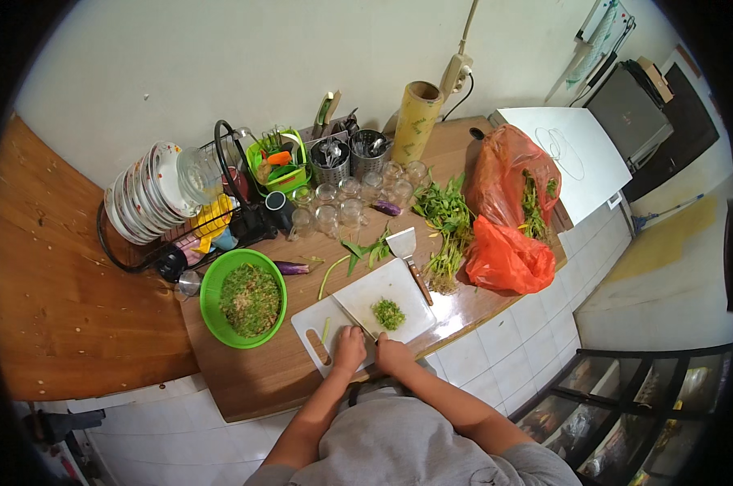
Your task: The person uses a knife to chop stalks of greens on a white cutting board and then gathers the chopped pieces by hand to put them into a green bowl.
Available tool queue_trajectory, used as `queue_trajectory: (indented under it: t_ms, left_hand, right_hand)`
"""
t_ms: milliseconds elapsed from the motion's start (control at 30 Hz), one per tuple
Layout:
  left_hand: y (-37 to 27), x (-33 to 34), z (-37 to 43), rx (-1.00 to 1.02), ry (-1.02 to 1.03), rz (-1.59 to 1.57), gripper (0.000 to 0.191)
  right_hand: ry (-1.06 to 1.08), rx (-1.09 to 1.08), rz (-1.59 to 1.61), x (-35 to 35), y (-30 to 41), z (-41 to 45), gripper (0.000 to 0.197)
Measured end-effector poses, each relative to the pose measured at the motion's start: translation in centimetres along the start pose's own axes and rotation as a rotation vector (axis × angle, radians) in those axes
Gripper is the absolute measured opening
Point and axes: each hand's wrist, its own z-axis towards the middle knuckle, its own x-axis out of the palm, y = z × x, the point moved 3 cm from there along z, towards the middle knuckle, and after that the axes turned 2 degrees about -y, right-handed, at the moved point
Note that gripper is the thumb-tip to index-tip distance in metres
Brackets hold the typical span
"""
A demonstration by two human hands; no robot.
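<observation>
My right hand (pixel 394 355) grips the handle of a kitchen knife, whose blade (pixel 353 318) slants away to the left across a white cutting board (pixel 415 304). My left hand (pixel 349 349) rests with curled fingers on the board, just left of the blade; what is under its fingers is hidden. Beside it lies a short green stem piece (pixel 326 330), near the board's handle slot. A small heap of chopped greens (pixel 389 314) sits right of the blade. Along the board's right edge lies a wide metal scraper with a wooden handle (pixel 420 279).
A green plastic basket (pixel 204 304) of chopped greens stands left. Leafy stalks (pixel 442 212) and red plastic bags (pixel 509 255) lie right. Behind are glass mugs (pixel 327 219), purple eggplants (pixel 292 268), cutlery holders (pixel 330 176), a yellow wrap roll (pixel 416 124) and a dish rack (pixel 132 267).
</observation>
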Motion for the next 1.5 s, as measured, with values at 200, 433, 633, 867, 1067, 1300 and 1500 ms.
queue_trajectory:
  t_ms: [200,433,633,867,1067,1300,1500]
  left_hand:
    - [0.3,0.3,-0.4,-0.042,0.053,0.092,0.01]
    - [-0.3,0.6,-0.1,-0.054,0.051,0.072,0.01]
    - [-0.7,0.5,0.2,-0.046,-0.002,0.088,0.009]
    - [0.0,1.6,1.6,-0.393,-0.086,-0.162,0.009]
    - [0.0,1.8,1.4,-0.249,-0.298,-0.021,0.013]
    - [-2.8,4.6,3.4,-0.417,-0.384,0.082,0.016]
    - [-5.1,6.9,4.4,-0.607,-0.358,0.008,0.013]
  right_hand:
    - [-0.01,-0.011,0.02,1.5,-0.3,0.4,0.026]
    - [-0.103,-0.056,0.103,2.6,-1.3,1.4,0.025]
    - [-0.095,-0.117,0.098,1.7,-1.7,2.1,0.025]
    - [-0.24,-0.094,0.228,-1.6,-4.3,0.0,0.028]
    - [-0.182,-0.147,0.377,-2.6,-8.3,-0.2,0.029]
    - [-0.029,-0.233,0.382,-5.5,-12.4,0.7,0.029]
    - [0.067,-0.461,0.293,-12.2,-15.5,3.6,0.028]
